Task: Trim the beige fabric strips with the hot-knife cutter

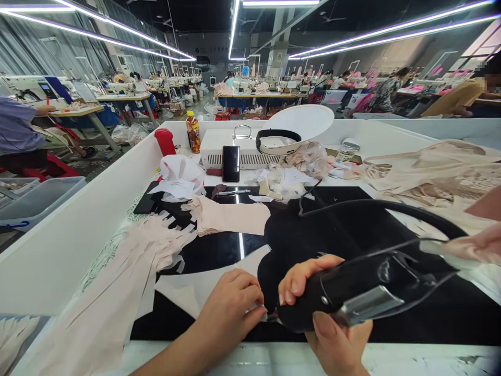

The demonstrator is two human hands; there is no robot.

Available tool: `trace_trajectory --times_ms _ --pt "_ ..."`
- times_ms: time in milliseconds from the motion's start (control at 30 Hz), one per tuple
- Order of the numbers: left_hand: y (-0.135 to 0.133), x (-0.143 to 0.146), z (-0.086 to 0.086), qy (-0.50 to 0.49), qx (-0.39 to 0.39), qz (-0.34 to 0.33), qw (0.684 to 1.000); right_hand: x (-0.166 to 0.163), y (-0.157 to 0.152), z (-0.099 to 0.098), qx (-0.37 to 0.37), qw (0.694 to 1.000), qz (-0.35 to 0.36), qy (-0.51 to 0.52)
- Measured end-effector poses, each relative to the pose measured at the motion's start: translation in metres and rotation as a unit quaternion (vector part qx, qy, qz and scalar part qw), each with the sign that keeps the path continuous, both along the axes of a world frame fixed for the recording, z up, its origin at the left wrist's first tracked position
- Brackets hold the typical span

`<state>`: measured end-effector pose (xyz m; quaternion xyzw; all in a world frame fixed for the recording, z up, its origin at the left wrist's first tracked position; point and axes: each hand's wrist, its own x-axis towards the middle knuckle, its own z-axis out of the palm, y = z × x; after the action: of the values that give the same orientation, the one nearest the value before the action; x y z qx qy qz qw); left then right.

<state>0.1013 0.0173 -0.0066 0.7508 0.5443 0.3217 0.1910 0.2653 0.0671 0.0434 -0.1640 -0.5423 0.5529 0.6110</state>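
My right hand (336, 318) is wrapped around a black corded hand tool (352, 287) with a shiny metal lever on its near side. The tool's narrow tip points left, close to the fingers of my left hand (233, 300). That left hand pinches the near corner of a pale fabric piece (195, 287) lying flat on the black work surface (313, 235). The pinched edge is mostly hidden by my fingers. Farther back, a stack of pale pink cut pieces (235, 218) lies on the surface.
Long pale strips (129, 271) drape over the left side. Toward the back are a phone (230, 163), a pen (234, 192), a white vented box (211, 146) and a bottle (193, 133). Beige fabric (430, 167) is heaped at right. The tool's cable (410, 209) arches across the right side.
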Motion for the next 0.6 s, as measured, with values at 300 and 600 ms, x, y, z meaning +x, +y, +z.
trace_trajectory --times_ms 300,600 --pt "-0.0004 0.0016 -0.0019 -0.004 -0.008 -0.005 1.000 0.0015 -0.0010 0.0009 0.013 1.000 -0.011 -0.017" --pt "-0.0006 -0.0008 -0.0010 0.000 -0.001 -0.008 1.000 0.0010 -0.0011 0.0003 0.008 1.000 -0.014 -0.018"
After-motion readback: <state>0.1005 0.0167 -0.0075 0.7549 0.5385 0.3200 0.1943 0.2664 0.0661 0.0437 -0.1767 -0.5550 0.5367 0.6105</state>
